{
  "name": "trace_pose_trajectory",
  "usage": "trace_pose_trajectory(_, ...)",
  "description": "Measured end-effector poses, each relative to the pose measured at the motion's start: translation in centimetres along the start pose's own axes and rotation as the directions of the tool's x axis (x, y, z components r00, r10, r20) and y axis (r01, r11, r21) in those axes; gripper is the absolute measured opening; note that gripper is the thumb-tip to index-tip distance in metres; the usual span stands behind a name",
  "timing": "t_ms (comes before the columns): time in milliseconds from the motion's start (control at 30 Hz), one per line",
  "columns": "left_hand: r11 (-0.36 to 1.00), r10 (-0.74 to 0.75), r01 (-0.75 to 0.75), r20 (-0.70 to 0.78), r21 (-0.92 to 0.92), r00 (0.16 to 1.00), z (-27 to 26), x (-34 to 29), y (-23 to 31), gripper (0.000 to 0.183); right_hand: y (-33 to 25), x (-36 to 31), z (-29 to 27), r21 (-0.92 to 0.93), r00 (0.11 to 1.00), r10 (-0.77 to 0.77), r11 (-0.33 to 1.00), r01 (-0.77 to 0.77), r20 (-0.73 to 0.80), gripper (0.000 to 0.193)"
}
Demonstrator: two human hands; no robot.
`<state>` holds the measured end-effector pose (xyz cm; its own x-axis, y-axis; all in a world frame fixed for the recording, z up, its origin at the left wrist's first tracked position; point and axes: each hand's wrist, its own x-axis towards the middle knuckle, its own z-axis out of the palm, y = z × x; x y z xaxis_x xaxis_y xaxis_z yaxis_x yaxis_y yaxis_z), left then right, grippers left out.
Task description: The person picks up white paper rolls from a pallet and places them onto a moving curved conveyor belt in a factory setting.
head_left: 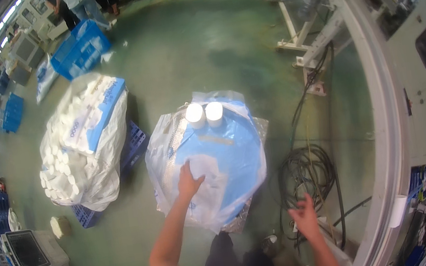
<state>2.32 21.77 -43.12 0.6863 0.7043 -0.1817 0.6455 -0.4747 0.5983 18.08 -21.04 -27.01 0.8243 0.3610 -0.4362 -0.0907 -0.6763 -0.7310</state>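
Note:
Fingers apart and holding nothing, my left hand [189, 182] is over the white part of a blue and white plastic bag [235, 168] spread flat in front of me. Whether it touches the plastic I cannot tell. Two white rolls [205, 115] stand side by side at the far end of the bag. Off to the right, my right hand [307, 218] is open with its fingers loosely bent, apart from the bag. In the picture it overlaps the lower edge of a coil of dark cable [284, 180] on the floor.
At left, a large clear bag [111, 173] of white rolls rests on a blue crate [135, 144]. Blue baskets [62, 64] stand farther back, near people. A machine frame [380, 108] runs along the right. A screen [28, 251] sits at lower left.

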Motion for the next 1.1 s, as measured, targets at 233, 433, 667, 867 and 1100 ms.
trace_pose_trajectory(233, 1.0, -0.019, 0.021, -0.158, 0.01, 0.987, 4.1, 20.6, 1.6, 0.104, -11.4, 27.9, 21.9, -0.245, 0.929, -0.337, 0.898, 0.366, 0.151, 0.105)
trace_pose_trajectory(433, 1.0, 0.023, -0.027, -0.235, -0.014, 0.972, 4.5, 27.9, 1.3, 0.097, -20.6, 40.3, 33.1, -0.399, 0.966, -0.249, 0.881, 0.255, 0.066, 0.108)
trace_pose_trajectory(667, 0.93, -0.035, -0.102, -0.361, -0.352, 0.932, 1.1, 17.4, -1.8, 0.09, -14.2, 39.3, 33.5, -0.39, 0.959, -0.278, 0.878, 0.276, 0.055, 0.102)
trace_pose_trajectory(867, 0.678, -0.437, 0.222, -0.143, -0.7, 0.888, -1.1, 0.1, -2.8, 0.091, -9.8, 27.6, 21.4, 0.463, 0.899, -0.022, 0.863, -0.205, 0.438, 0.094)
trace_pose_trajectory(1100, 0.608, -0.431, 0.301, 0.013, -0.735, 0.902, -2.8, -11.5, 2.6, 0.081, -6.8, 11.1, 6.0, 0.806, 0.92, -0.188, 0.562, -0.186, 0.343, 0.101)
